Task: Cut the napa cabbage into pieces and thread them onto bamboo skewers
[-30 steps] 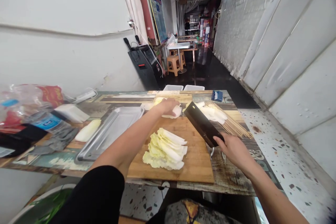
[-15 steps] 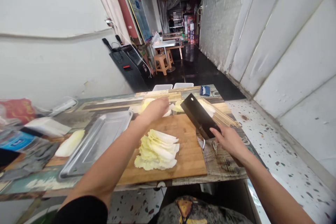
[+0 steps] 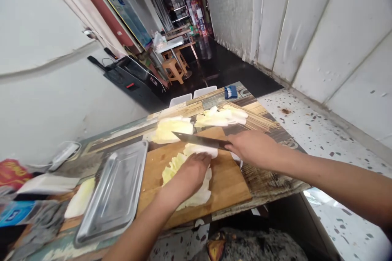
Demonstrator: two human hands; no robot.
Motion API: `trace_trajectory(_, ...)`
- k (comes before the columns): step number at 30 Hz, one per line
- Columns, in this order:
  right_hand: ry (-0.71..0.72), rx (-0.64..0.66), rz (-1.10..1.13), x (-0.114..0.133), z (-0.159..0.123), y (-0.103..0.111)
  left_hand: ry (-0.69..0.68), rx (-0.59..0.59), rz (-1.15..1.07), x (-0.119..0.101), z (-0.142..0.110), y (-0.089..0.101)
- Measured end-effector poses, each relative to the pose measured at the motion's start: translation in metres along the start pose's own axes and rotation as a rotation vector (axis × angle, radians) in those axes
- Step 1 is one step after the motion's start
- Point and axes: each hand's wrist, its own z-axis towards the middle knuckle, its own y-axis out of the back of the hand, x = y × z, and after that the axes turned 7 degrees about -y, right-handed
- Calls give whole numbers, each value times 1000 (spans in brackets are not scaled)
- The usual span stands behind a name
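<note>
Head view, right hand (image 3: pixel 249 147) clenching a cleaver (image 3: pixel 200 140), left hand (image 3: pixel 193 173) resting over cabbage leaves (image 3: pixel 201 193) on the cutting board (image 3: pixel 228 189), whether it's gripping any I can't tell, metal tray (image 3: pixel 118 200) just beside.

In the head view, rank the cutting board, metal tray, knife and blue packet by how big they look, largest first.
1. Cutting board, partly covered
2. Metal tray
3. Knife, seen at a slant
4. Blue packet, farthest of the four
</note>
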Motion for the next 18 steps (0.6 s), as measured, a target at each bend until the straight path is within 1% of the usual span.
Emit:
trace_trajectory(3, 60, 18, -17, 6, 10, 2, 67, 14, 12, -7, 1, -3)
trace_trajectory(5, 83, 40, -21, 8, 17, 3, 91, 36, 6, -12, 3, -2)
trace_trajectory(10, 138, 53, -53, 7, 30, -1, 115, 76, -10, -18, 9, 5)
trace_trajectory(18, 149, 52, -68, 2, 36, -2, 107, 108, 51, -19, 9, 5)
